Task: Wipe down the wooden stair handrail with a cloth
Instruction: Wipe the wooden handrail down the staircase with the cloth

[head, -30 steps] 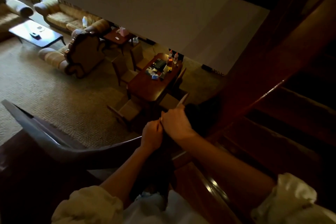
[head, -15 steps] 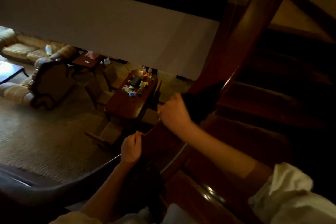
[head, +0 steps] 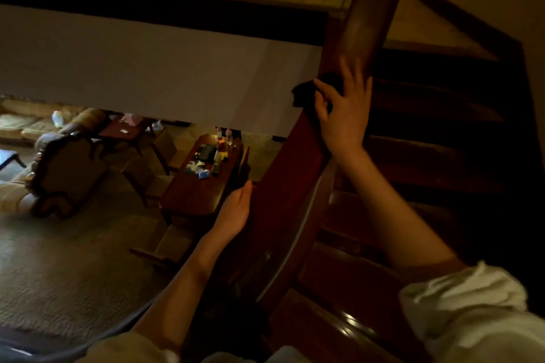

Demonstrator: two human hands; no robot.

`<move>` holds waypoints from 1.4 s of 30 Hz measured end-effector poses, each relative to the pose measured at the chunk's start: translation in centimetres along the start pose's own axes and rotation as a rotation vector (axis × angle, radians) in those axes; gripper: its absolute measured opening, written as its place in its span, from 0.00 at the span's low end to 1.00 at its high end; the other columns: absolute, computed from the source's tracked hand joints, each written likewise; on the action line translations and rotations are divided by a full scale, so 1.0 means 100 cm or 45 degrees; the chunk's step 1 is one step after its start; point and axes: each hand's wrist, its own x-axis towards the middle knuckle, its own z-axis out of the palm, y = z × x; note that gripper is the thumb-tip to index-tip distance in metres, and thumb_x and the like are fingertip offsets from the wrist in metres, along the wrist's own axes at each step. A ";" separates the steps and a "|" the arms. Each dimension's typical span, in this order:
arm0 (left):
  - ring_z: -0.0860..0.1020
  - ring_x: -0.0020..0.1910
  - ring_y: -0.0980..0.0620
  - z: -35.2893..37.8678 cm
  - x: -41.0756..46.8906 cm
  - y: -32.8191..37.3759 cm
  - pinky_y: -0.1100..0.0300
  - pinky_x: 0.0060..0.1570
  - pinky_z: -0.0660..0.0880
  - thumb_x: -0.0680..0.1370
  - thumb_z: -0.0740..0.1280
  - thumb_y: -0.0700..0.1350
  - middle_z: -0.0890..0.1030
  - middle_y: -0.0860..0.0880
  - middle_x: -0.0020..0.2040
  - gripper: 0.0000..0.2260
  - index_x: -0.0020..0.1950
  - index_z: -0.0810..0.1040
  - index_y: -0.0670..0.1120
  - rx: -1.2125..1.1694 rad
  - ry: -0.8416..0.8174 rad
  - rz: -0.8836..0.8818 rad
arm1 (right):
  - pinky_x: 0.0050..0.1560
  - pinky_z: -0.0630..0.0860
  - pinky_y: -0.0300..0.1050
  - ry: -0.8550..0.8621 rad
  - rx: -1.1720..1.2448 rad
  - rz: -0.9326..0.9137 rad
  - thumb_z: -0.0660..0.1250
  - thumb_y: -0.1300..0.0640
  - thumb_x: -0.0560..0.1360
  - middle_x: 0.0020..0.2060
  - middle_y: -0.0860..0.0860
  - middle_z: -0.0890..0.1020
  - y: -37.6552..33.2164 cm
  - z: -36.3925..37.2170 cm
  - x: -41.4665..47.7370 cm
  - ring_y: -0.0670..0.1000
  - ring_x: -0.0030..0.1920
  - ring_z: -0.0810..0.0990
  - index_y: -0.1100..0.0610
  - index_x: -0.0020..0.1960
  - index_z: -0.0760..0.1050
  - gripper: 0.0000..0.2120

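Head view shows the right hand (head: pixel 342 115) with fingers spread and laid straight up the handrail (head: pixel 286 174), pressing the dark cloth (head: pixel 305 91) beneath them so that its loose edge pokes out beside the thumb, probably to keep broad contact while wiping. Below those fingers the left hand (head: pixel 236 209) rests flat against the rail's outer side, fingers straight and together, seemingly for balance. Half a second ago the right hand sat lower, curled over the cloth, and the left gripped the rail in a fist.
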 end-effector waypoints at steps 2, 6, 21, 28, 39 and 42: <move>0.78 0.43 0.37 0.007 0.010 0.020 0.56 0.41 0.70 0.83 0.46 0.58 0.78 0.38 0.45 0.30 0.52 0.77 0.34 0.015 -0.037 0.034 | 0.76 0.54 0.57 0.119 0.240 0.296 0.64 0.54 0.80 0.76 0.57 0.62 -0.022 0.005 -0.036 0.59 0.77 0.56 0.52 0.67 0.76 0.16; 0.78 0.50 0.50 0.010 0.022 0.033 0.66 0.44 0.69 0.84 0.45 0.55 0.80 0.45 0.50 0.24 0.55 0.79 0.47 -0.004 -0.022 0.073 | 0.74 0.56 0.35 0.118 0.667 0.739 0.65 0.57 0.79 0.79 0.50 0.50 -0.095 0.011 -0.147 0.47 0.78 0.48 0.48 0.76 0.62 0.27; 0.70 0.70 0.47 0.023 0.025 0.030 0.46 0.70 0.64 0.81 0.41 0.61 0.73 0.45 0.70 0.30 0.73 0.68 0.47 0.093 0.148 -0.078 | 0.62 0.68 0.28 0.140 1.028 0.980 0.56 0.45 0.82 0.73 0.58 0.66 -0.011 0.002 0.004 0.33 0.63 0.71 0.51 0.79 0.53 0.29; 0.77 0.59 0.51 0.027 0.023 0.035 0.56 0.57 0.68 0.84 0.43 0.55 0.80 0.49 0.56 0.26 0.65 0.75 0.45 0.147 0.234 -0.045 | 0.53 0.73 0.30 -0.028 1.119 1.304 0.57 0.48 0.82 0.56 0.51 0.78 -0.085 0.002 -0.128 0.36 0.54 0.77 0.53 0.76 0.57 0.25; 0.75 0.63 0.47 0.025 0.019 0.039 0.51 0.63 0.67 0.84 0.41 0.54 0.79 0.45 0.61 0.25 0.68 0.72 0.47 0.170 0.222 -0.073 | 0.73 0.60 0.50 -0.120 0.593 1.042 0.56 0.40 0.81 0.75 0.63 0.59 -0.023 0.001 -0.015 0.58 0.74 0.60 0.60 0.75 0.61 0.31; 0.78 0.56 0.52 0.027 0.019 0.038 0.53 0.61 0.68 0.84 0.42 0.54 0.80 0.47 0.55 0.24 0.59 0.77 0.49 0.198 0.260 -0.053 | 0.62 0.71 0.57 -0.195 0.355 0.789 0.47 0.37 0.81 0.64 0.67 0.70 -0.055 -0.010 -0.074 0.66 0.62 0.72 0.67 0.63 0.70 0.34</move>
